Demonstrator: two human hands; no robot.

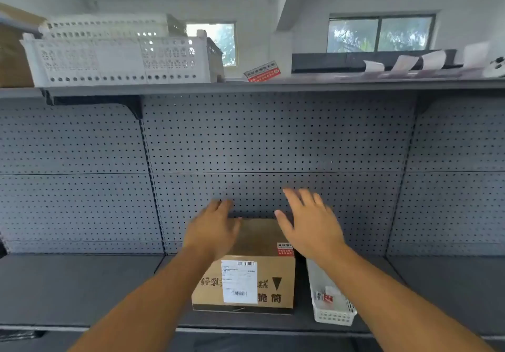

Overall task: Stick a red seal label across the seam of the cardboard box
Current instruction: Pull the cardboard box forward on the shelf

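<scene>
A brown cardboard box (254, 242) stands on the grey shelf, a white shipping label on its front face. A red and white seal label (284, 249) is stuck near the right edge of its top. My left hand (211, 228) lies over the top left part of the box, fingers spread, holding nothing. My right hand (308, 223) hovers just above and to the right of the box, open and empty. A further red seal label (263, 72) lies on the upper shelf.
A small white plastic basket (332, 301) with red-printed labels inside stands right of the box. The grey shelf (82, 288) stretches to both sides. A pegboard wall (273, 146) rises behind. Large white crates (117, 59) sit on the upper shelf at left.
</scene>
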